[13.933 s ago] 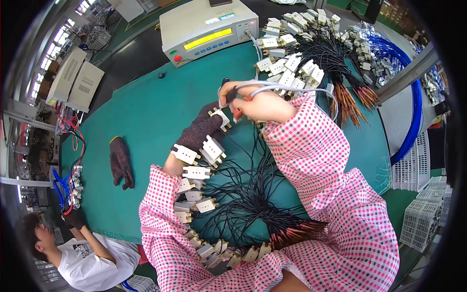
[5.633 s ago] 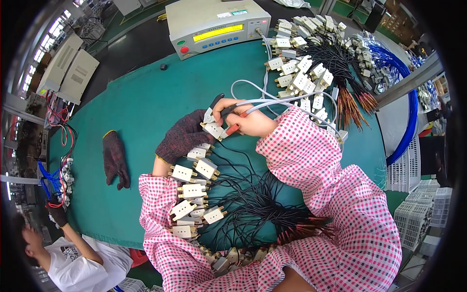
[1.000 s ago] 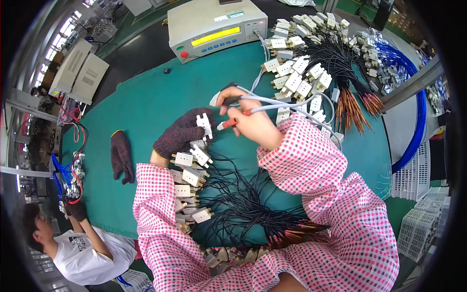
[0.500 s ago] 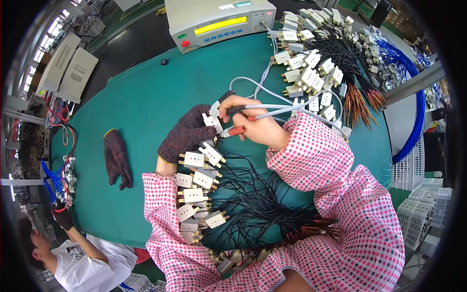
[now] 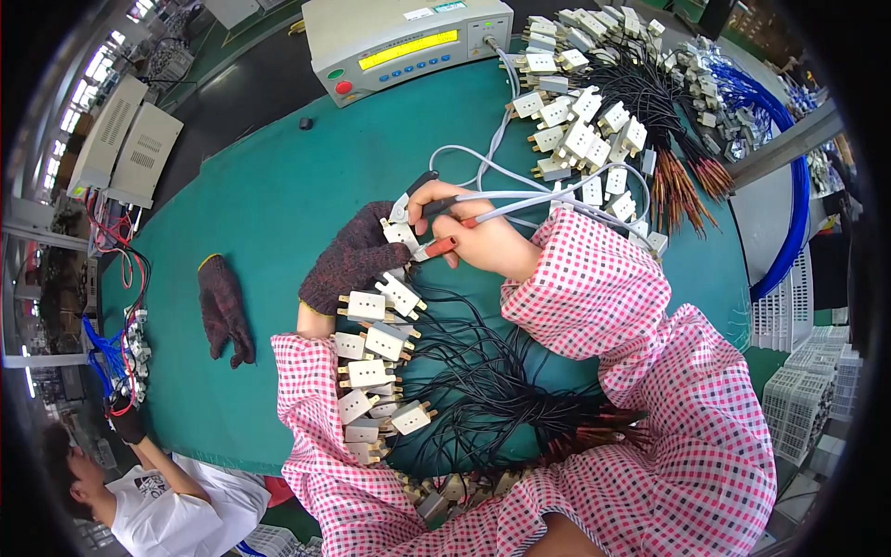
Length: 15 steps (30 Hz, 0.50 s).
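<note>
Closing in since 1.0 s ago, the red-sleeved metal clip [image 5: 440, 246] and the black-handled metal clip [image 5: 421, 182] are now meeting the white rectangular plug block [image 5: 402, 235]. Bare right hand [image 5: 484, 239] is pinching the 2 clips; left hand in a dark knitted glove [image 5: 345, 267] is gripping the block above the green mat [image 5: 269, 204]. White plug blocks with brass prongs [image 5: 368, 373] are crowding below the left hand. Mat surface is showing leftward to the dark, yellow-cuffed loose glove [image 5: 225, 312] and upward to the front edge of the grey box-shaped meter [image 5: 394, 26]. Grey cables [image 5: 557, 197] are looping above the right sleeve.
</note>
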Each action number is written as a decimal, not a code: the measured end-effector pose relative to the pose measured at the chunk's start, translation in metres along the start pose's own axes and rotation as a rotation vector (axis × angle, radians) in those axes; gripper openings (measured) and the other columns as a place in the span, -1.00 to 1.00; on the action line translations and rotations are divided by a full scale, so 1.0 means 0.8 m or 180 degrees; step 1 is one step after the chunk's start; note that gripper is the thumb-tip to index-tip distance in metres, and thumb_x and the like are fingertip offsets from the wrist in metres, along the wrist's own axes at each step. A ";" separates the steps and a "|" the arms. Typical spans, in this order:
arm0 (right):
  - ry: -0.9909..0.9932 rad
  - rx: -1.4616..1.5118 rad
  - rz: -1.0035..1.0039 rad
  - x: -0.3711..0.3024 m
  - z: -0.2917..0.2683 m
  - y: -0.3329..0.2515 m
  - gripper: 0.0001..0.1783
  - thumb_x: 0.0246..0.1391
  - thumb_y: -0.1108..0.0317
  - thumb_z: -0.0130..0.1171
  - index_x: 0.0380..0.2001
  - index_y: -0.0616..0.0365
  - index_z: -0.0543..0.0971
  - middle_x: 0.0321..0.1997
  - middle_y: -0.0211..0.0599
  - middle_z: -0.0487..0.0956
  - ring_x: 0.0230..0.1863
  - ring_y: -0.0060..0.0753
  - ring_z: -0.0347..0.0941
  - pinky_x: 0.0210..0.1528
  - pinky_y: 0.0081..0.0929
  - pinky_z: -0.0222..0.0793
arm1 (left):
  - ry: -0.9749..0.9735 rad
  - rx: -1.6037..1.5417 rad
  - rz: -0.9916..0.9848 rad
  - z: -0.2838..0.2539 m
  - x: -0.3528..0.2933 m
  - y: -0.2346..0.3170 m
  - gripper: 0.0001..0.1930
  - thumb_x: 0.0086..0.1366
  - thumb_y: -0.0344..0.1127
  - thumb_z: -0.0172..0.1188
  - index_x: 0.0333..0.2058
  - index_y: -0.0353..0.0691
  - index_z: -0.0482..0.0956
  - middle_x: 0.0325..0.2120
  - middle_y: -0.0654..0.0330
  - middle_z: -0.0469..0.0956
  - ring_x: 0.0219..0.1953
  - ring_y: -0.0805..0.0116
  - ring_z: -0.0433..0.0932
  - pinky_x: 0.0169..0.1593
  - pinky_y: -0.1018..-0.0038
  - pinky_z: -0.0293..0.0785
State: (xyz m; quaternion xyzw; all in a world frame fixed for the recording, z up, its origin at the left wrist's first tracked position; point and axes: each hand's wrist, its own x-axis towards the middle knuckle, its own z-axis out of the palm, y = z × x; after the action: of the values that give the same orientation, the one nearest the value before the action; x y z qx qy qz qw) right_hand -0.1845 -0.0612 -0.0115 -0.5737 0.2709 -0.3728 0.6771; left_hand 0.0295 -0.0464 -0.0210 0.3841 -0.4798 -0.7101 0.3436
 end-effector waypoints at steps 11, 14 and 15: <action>-0.0075 0.0087 -0.0040 -0.002 -0.002 0.005 -0.70 0.02 0.65 -0.22 -0.21 0.16 0.42 -0.31 -0.32 0.43 -0.45 -0.61 0.49 -0.68 -0.73 0.20 | 0.0124 0.0117 -0.0035 0.006 -0.002 -0.001 -0.40 0.09 -0.35 0.35 0.09 -0.27 0.29 -0.13 0.19 0.48 -0.10 0.39 0.49 -0.05 0.44 0.47; -0.0095 0.0099 -0.0102 0.002 -0.010 -0.006 -0.70 0.00 0.66 -0.20 -0.22 0.15 0.42 -0.32 -0.35 0.42 -0.51 -0.65 0.43 -0.67 -0.74 0.22 | -0.0010 -0.0024 0.0186 0.003 0.010 -0.006 -0.45 0.07 -0.31 0.33 0.03 -0.25 0.33 -0.20 0.19 0.50 -0.19 0.44 0.49 -0.12 0.49 0.47; -0.0026 0.0407 -0.0204 -0.004 -0.014 -0.013 -0.70 -0.03 0.67 -0.18 -0.24 0.14 0.42 -0.34 -0.35 0.42 -0.54 -0.64 0.43 -0.70 -0.73 0.24 | -0.0123 0.0229 0.0098 -0.001 0.011 -0.007 -0.50 0.09 -0.30 0.30 0.00 -0.25 0.35 -0.22 0.20 0.50 -0.20 0.45 0.49 -0.14 0.50 0.46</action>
State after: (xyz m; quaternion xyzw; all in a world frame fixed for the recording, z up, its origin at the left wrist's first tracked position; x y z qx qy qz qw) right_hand -0.1967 -0.0658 -0.0038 -0.5392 0.2253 -0.4084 0.7012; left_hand 0.0250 -0.0527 -0.0280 0.3750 -0.5174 -0.6943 0.3311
